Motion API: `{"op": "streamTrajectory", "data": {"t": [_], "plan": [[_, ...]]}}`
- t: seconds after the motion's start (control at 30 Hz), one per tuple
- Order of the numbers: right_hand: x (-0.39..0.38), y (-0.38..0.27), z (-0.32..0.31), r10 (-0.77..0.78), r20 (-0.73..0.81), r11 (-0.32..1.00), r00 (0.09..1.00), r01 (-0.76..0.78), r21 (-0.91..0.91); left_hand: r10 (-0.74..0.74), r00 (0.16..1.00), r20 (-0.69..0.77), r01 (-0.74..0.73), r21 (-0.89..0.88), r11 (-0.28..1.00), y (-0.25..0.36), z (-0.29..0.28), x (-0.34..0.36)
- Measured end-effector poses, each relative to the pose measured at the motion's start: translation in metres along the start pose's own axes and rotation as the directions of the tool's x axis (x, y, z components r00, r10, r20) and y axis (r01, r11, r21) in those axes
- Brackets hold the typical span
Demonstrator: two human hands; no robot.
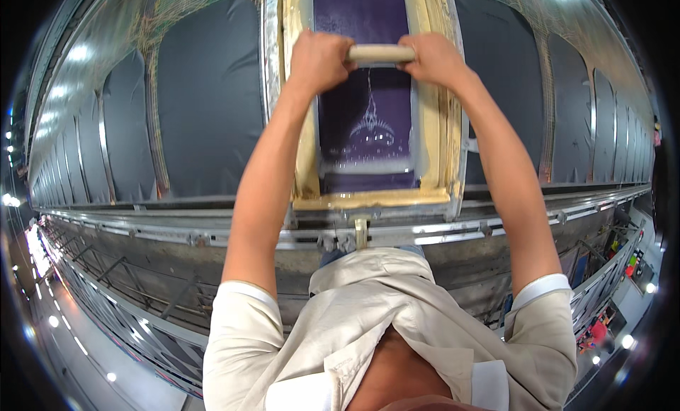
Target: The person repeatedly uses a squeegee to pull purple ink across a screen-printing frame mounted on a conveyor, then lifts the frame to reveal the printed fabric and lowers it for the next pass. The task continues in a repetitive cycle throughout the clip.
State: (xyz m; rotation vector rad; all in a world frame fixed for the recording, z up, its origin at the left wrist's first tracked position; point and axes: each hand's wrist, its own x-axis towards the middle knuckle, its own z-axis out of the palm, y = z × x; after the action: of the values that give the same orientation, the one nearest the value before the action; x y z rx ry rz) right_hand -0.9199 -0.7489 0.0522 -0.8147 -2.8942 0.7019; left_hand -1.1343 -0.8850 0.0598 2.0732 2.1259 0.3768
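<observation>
Handle (381, 53) ends fill your left hand (321, 60) and right hand (433, 57); uneven pressure could streak the purple screen (338, 120).

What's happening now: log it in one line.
left hand: grips pale bar, left end | right hand: grips right end | frame: yellow-edged, purple surface inside | either side: dark panels

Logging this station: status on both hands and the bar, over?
Left hand, right hand gripping pale bar. Bar over purple panel. Nothing visible blocking it.
</observation>
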Motion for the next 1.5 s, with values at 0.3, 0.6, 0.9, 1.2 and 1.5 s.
{"op": "streamTrajectory", "data": {"t": [0.3,0.6,0.9,1.2,1.5], "plan": [[-0.169,-0.088,0.028,0.036,0.088,0.982,0.995,-0.051,0.183,-0.018,0.999,0.04,0.019,-0.012,1.0,0.094,0.007,-0.181],[-0.14,0.064,0.046,0.724,-0.399,0.689,0.564,-0.626,0.366,0.007,1.0,-0.005,-0.007,0.027,1.0,0.101,0.002,-0.189],[-0.133,-0.019,-0.031,0.661,-0.44,0.75,0.608,-0.527,0.399,-0.056,0.997,-0.044,0.048,-0.165,0.985,0.085,-0.044,-0.224],[-0.007,-0.187,0.131,0.588,-0.564,0.784,0.58,-0.235,0.575,-0.118,0.993,-0.01,0.118,0.023,0.993,-0.109,-0.11,-0.336],[0.01,-0.241,0.135,0.706,-0.373,0.636,0.602,-0.306,0.709,0.049,0.999,-0.012,-0.047,0.103,0.994,-0.16,-0.128,-0.383]]}}
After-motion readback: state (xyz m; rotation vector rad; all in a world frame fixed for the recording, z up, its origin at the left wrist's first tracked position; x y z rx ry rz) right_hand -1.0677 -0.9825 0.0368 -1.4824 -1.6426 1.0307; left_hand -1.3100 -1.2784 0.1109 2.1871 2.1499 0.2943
